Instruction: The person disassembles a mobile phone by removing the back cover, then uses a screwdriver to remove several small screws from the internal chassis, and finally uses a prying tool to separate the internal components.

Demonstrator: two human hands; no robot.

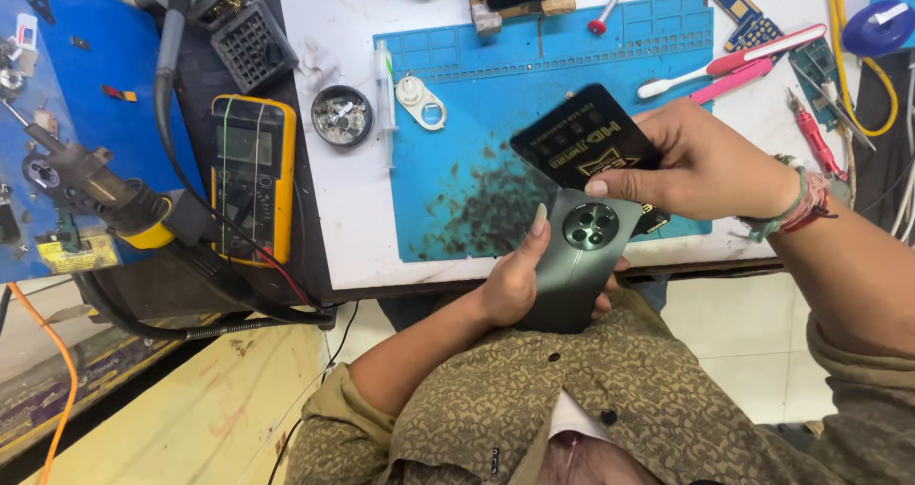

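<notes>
1. Phone, dark green, back up with its round camera cluster showing, is gripped in the left hand just off the bench edge, at six o'clock from the blue mat; fingers are wrapped round its sides, thumb pressed beside the camera.
2. Black card is pinched shut in the right hand, at twelve o'clock from the phone, its lower edge meeting the phone's top.
3. The card is best kept flat and shallow at the seam, it is judged, with the phone braced firmly.
4. Counted: one phone, one card, one yellow multimeter at nine o'clock, one round tin beside it.
</notes>
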